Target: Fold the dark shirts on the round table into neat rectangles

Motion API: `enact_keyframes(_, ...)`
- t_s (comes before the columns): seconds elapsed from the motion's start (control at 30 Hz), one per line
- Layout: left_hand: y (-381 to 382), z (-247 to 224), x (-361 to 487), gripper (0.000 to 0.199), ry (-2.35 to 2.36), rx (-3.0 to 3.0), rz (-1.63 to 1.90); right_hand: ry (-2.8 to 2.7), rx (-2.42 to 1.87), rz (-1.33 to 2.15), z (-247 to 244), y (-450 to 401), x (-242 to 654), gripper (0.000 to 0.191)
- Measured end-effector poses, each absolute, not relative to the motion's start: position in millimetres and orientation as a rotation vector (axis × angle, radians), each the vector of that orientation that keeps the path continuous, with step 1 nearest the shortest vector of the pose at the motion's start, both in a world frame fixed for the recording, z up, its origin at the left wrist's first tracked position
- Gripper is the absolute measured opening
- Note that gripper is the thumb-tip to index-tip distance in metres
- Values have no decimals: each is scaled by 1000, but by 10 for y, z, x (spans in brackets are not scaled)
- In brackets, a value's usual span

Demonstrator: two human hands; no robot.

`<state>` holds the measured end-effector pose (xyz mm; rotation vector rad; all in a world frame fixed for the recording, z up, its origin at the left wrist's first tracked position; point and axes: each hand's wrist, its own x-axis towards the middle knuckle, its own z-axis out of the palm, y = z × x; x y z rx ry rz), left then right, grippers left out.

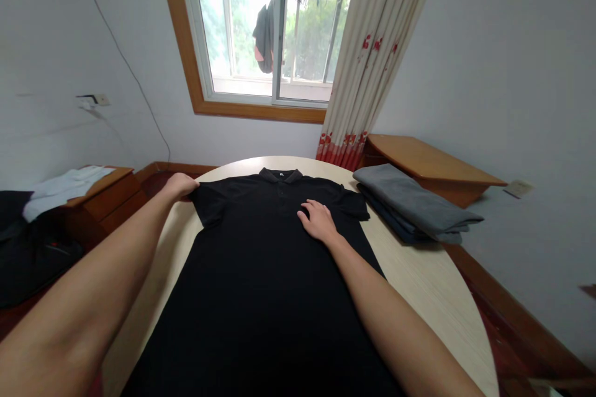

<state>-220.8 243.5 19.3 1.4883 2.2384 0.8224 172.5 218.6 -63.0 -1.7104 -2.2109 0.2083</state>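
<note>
A black polo shirt [279, 273] lies spread front side up on a pale round table [433, 285], its collar toward the window. My left hand [180, 186] pinches the end of the sleeve on the left, at the table's edge. On the right side of the shirt's chest, beside the button placket, my right hand [318, 219] rests palm down with its fingers apart. The sleeve on the right lies loose, close to a stack of folded clothes. The shirt's hem runs out of view at the bottom.
Folded grey trousers [414, 198] lie over dark blue folded cloth [395, 223] at the table's right edge. Behind them stands a wooden desk [433, 158] by the curtain [367, 62]. A wooden cabinet [116, 198] with white cloth [69, 185] stands at left.
</note>
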Motion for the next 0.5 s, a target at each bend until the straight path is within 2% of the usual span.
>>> enact_keyframes(0.07, 2497, 355, -2054, 24, 2196, 1391, 820, -2215, -1707, 211, -626, 2185, 1719, 43)
enact_keyframes(0.23, 2654, 441, -1581, 42, 1851, 1437, 940, -2223, -1697, 229, -601, 2163, 1727, 44)
enact_keyframes(0.37, 2739, 38, -1296, 41, 2060, 1867, 692, -2230, -1691, 239, -602, 2165, 1736, 44)
enact_keyframes(0.5, 2797, -442, -1195, 61, 2149, 2051, 307, -2225, -1681, 235, -617, 2173, 1735, 45)
